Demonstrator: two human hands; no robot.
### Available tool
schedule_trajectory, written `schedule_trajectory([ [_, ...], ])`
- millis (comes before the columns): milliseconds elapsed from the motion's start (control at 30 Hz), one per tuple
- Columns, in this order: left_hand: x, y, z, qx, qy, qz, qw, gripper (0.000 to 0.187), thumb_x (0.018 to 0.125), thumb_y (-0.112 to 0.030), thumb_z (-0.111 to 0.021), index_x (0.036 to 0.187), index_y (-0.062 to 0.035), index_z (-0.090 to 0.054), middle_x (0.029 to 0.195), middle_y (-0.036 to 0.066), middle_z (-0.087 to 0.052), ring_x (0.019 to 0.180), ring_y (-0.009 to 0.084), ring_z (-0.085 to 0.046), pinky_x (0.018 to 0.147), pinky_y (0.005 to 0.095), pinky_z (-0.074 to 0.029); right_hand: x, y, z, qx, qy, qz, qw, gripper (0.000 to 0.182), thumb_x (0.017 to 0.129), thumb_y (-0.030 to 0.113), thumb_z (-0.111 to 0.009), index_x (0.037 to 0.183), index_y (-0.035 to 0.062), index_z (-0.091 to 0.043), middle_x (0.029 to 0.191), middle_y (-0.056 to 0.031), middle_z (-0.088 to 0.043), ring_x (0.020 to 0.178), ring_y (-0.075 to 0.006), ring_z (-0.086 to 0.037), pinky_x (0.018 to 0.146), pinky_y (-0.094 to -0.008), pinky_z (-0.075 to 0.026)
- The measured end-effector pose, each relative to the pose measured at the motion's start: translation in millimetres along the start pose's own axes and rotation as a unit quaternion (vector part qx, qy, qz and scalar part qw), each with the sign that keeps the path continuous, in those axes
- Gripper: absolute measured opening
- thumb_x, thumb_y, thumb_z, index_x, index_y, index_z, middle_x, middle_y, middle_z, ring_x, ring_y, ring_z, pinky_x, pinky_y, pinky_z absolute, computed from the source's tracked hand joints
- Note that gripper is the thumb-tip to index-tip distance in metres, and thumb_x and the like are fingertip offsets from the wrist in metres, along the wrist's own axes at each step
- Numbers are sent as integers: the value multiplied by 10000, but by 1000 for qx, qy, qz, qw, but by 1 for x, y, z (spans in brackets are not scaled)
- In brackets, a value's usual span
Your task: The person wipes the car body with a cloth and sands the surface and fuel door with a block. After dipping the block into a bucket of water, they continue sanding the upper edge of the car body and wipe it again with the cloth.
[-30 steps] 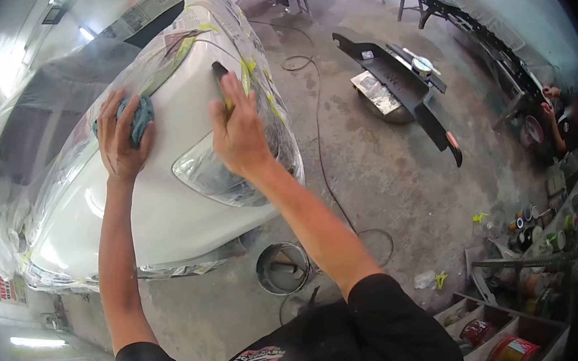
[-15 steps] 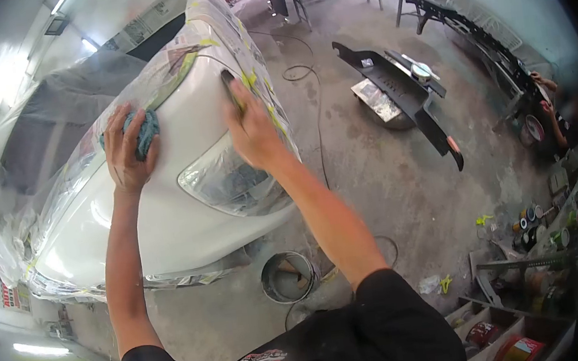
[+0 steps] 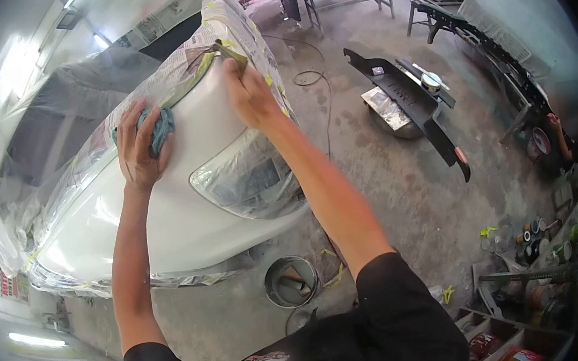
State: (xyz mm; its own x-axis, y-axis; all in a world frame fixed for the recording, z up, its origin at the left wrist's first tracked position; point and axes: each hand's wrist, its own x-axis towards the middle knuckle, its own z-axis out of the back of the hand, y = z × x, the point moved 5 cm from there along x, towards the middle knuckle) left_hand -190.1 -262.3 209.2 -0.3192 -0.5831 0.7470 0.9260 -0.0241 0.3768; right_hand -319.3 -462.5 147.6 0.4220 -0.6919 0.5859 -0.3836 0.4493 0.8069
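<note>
A white car body (image 3: 182,193) fills the left middle, its glass and lamp masked with plastic film, newspaper and tape. My left hand (image 3: 136,156) rests on the white panel, its fingers curled over a teal cloth (image 3: 163,129). Further right, my right hand (image 3: 254,99) pinches a thin, dark olive sheet, perhaps sandpaper (image 3: 234,57), at the panel's far edge beside the taped paper. Its underside against the panel is hidden. Just below that hand is the film-covered lamp (image 3: 241,175).
On the floor stands a dark bucket (image 3: 266,273) with flat pieces inside. A black bumper part (image 3: 401,91) lies right of the car, near a hose (image 3: 329,121). Paint cans (image 3: 532,251) and a shelf crowd the lower right. Another person's arm (image 3: 559,136) shows at far right.
My right hand has moved away from me along the panel, up to its far taped edge. My left hand stays on the cloth. The whole view has shifted slightly.
</note>
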Motion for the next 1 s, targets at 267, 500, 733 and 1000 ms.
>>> schedule_trajectory([
  [267, 1, -1, 1, -2, -6, -3, 1000, 551, 784, -106, -778, 1317, -107, -635, 1383, 180, -581, 1279, 416, -556, 1082, 520, -429, -62, -6, -7, -97, -119, -52, 987, 495, 1073, 384, -445, 1338, -29, -514, 1119, -317, -637, 1107, -470, -607, 969, -502, -462],
  [500, -2, -2, -3, 1, -15, -8, 1000, 517, 811, -114, -765, 1313, -96, -640, 1368, 186, -593, 1250, 408, -572, 1052, 496, -449, -32, -20, -1, -68, -64, -86, 992, 547, 1070, 342, -426, 1360, -120, -462, 1402, -410, -446, 1319, -561, -441, 1081, -653, -350],
  [733, 0, -2, -3, 5, -16, -13, 1000, 520, 804, -110, -768, 1309, -86, -645, 1363, 186, -597, 1250, 392, -576, 1055, 494, -447, -71, -23, -26, -145, -161, 28, 976, 543, 1075, 385, -377, 1259, -106, -516, 1323, -345, -543, 1207, -527, -530, 1047, -646, -365],
  [1000, -3, 0, -4, 3, -20, -7, 1000, 551, 792, -107, -781, 1324, -110, -636, 1377, 175, -590, 1257, 393, -569, 1061, 494, -444, -72, -27, -20, -203, -223, 119, 946, 519, 1069, 391, -407, 1171, -88, -578, 1173, -342, -621, 1154, -497, -574, 1070, -601, -357],
])
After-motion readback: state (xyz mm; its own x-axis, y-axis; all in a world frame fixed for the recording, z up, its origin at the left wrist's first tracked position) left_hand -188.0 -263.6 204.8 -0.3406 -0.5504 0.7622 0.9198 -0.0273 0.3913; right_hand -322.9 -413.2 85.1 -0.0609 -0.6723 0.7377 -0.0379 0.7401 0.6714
